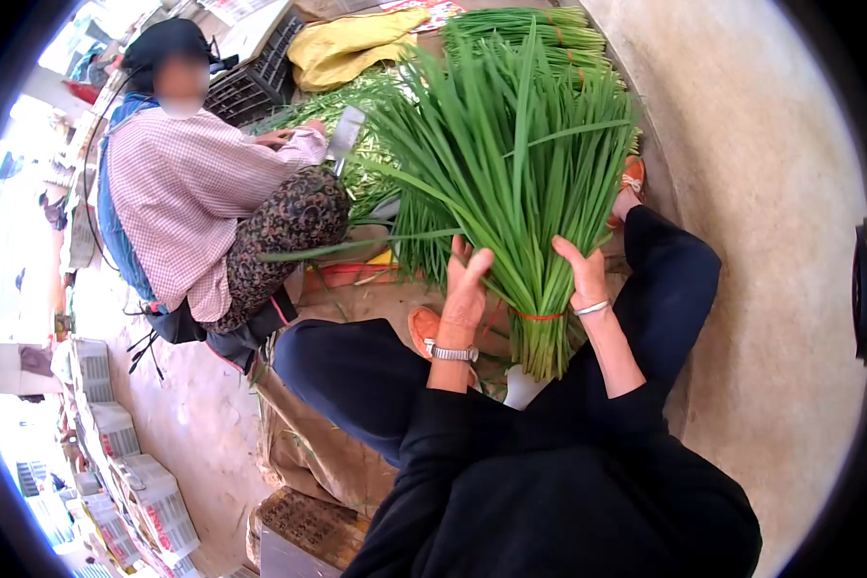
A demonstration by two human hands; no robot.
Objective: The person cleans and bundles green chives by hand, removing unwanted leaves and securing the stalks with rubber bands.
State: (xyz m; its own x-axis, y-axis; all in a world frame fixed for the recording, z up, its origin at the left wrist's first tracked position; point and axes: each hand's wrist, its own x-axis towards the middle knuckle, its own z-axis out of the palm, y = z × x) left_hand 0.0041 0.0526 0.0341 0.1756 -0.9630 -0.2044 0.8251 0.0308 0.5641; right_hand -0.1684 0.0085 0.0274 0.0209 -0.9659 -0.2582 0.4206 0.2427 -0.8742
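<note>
A large bunch of garlic chives [530, 183] stands upright before me, leaves fanned out at the top. A red band [538, 316] circles its stems near the cut ends. My left hand [465, 289], with a metal watch at the wrist, grips the left side of the bunch. On the opposite side my right hand [588, 275], wearing a silver bangle, holds it with the thumb in front. The leaves hide most fingers of both hands. One long leaf sticks out to the left, over my left hand.
More tied chive bundles [559, 24] lie at the back. To the left sits another person [178, 183], near loose greens [371, 144] and an upright flat blade-like thing [345, 133]. Behind are a yellow sack [352, 46] and a black crate [250, 77]. Concrete floor [771, 241] extends right.
</note>
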